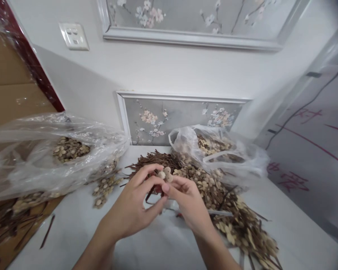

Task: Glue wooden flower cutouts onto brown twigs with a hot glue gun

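Note:
Both my hands meet at the middle of the view, above the white table [154, 243]. Between their fingertips is a small sprig of pale round discs [166, 173] with a dark brown stem. My left hand [138, 202] curls its fingers and thumb around it from the left. From the right, my right hand [187, 198] pinches it between thumb and fingers. The exact grip points are partly hidden by the fingers. Just beyond the hands lies a heap of thin brown sticks [154, 159]. Beside it spreads a pile of loose pale discs [205, 182].
A clear plastic bag [39, 161] of discs sprawls at the left; a white plastic bag [239, 161] stands at back right. Disc-tipped sprigs [248, 228] lie at front right. One loose stick [47, 231] rests at left. The wall [186, 71] rises behind the table.

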A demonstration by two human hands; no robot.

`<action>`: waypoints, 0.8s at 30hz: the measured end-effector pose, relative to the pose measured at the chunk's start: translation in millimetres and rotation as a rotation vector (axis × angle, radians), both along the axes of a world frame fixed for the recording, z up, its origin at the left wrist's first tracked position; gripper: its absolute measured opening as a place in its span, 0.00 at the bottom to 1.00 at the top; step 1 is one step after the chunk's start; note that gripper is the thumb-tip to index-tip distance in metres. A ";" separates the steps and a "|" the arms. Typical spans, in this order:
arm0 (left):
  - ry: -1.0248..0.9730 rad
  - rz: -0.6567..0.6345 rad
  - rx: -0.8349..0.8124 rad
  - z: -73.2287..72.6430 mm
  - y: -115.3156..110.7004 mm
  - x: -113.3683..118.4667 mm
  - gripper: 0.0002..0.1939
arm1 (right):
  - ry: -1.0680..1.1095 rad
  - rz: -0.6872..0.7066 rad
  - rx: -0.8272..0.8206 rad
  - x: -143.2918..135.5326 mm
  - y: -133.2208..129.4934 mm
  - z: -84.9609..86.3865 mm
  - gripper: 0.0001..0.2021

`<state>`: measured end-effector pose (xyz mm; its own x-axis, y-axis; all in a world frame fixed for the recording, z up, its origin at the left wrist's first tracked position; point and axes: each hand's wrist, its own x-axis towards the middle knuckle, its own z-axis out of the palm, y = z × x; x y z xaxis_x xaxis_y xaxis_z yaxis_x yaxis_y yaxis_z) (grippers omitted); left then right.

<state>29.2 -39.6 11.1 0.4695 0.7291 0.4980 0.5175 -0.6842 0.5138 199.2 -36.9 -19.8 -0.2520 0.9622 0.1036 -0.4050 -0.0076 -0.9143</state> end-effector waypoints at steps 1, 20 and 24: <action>-0.064 -0.016 -0.045 -0.3 1.0 -2.0 0.08 | -0.013 -0.002 0.006 0.4 0.2 -0.5 0.08; -0.384 -0.106 -0.614 -7.8 20.2 -2.4 0.15 | -0.044 0.027 -0.069 9.7 0.4 2.1 0.12; -0.362 -0.120 -0.624 -8.5 20.7 0.0 0.15 | -0.051 0.059 -0.040 9.7 -0.3 2.3 0.13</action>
